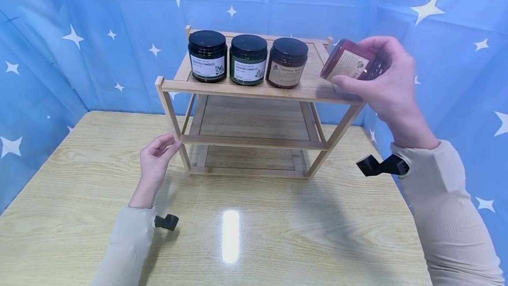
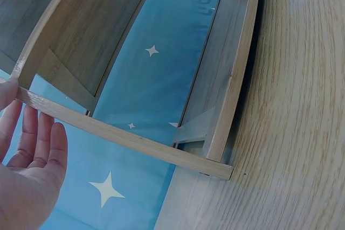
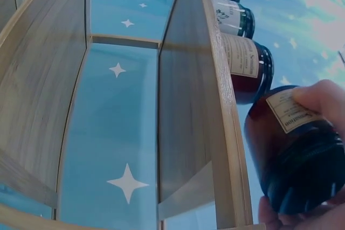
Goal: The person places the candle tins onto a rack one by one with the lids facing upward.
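Note:
A dark red candle jar (image 1: 348, 62), tilted on its side with its black lid to the right, is gripped by my right hand (image 1: 390, 72) over the right end of the shelf rack's (image 1: 238, 91) top. In the right wrist view, my thumb lies on the jar's label (image 3: 291, 112). My left hand (image 1: 158, 153) holds the rack's left front leg (image 2: 124, 136) at middle-shelf height, thumb in front and fingers behind. On the top shelf stand a black candle jar (image 1: 208, 58), a green candle jar (image 1: 248, 61) and another dark red candle jar (image 1: 287, 64), upright in a row.
The wooden rack stands on a light wood-grain table (image 1: 270, 228), with a middle shelf (image 1: 254, 118) and a bottom shelf (image 1: 250, 158) below the jars. A blue curtain with white stars (image 1: 131, 25) hangs behind and on both sides.

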{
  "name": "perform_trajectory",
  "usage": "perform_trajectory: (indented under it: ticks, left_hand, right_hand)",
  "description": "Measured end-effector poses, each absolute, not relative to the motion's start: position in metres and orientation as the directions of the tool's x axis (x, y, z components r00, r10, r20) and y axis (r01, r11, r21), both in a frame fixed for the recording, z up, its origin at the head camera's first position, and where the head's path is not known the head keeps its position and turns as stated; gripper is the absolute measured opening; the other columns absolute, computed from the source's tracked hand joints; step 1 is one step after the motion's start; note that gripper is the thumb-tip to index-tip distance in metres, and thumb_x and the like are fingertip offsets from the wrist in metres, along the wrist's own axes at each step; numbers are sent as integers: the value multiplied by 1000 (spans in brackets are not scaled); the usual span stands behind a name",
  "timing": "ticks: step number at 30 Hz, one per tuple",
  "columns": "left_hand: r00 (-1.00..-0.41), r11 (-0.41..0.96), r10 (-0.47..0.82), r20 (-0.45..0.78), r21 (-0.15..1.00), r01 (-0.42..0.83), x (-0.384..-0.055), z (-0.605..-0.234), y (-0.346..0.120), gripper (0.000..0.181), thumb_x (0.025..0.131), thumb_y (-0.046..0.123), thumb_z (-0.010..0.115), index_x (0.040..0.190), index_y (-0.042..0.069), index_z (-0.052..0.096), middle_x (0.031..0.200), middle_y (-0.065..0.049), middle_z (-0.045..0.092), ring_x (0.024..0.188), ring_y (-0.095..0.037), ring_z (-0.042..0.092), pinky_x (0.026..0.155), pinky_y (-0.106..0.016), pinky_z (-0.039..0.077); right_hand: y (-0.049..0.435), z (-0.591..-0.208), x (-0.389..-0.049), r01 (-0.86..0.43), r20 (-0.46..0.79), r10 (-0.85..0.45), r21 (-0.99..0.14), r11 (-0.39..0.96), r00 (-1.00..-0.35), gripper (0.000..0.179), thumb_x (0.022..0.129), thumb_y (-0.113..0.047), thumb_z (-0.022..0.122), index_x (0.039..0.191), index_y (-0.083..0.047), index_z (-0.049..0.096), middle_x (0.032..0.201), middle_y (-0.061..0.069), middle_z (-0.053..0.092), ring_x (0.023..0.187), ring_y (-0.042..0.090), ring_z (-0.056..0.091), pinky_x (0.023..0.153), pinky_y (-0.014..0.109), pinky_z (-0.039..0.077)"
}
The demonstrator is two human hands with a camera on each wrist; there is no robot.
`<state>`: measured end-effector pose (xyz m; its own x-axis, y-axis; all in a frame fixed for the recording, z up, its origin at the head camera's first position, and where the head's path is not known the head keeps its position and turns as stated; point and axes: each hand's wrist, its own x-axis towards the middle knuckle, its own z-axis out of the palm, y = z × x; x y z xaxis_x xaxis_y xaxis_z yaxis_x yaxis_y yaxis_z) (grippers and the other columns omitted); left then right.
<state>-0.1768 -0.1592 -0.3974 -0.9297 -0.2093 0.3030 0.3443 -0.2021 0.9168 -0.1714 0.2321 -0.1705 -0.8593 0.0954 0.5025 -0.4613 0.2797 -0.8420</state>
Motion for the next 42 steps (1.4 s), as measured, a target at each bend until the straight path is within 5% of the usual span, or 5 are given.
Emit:
perform_trajectory:
  ticks: [10,18,33,42]
  left_hand:
    - [-926,-206,-214,311,912,354,-177,-397,-159,32,82,-14,61,94,14,71,88,4,67,87,-9,64,83,-21,52]
    - [-925,-198,-211,316,913,357,-177,-397,-159,32,82,-14,61,94,14,71,88,5,67,87,-9,64,83,-21,52]
    - [-929,-179,-212,303,923,341,-176,-397,-159,32,83,-12,61,93,16,71,87,5,67,87,-8,64,84,-20,52]
    - [-926,-190,-224,304,918,348,-177,-397,-159,33,82,-14,60,93,15,71,86,5,67,84,-8,64,82,-20,52]
  right_hand:
    - [233,-167,-173,-423,477,53,-820,386,-877,57,63,4,83,114,-10,64,107,2,66,88,14,59,65,16,51]
    - [232,-165,-176,-387,498,89,-763,519,-863,65,62,4,83,111,-17,47,104,-2,57,94,12,54,74,16,47]
    - [233,-160,-185,-297,362,-3,-760,578,-932,71,63,-4,87,124,-21,56,105,-2,61,91,10,59,77,14,47]
    - [229,-148,-197,-318,318,-142,-614,722,-938,79,63,-12,87,132,-19,49,117,2,59,100,8,54,94,21,38]
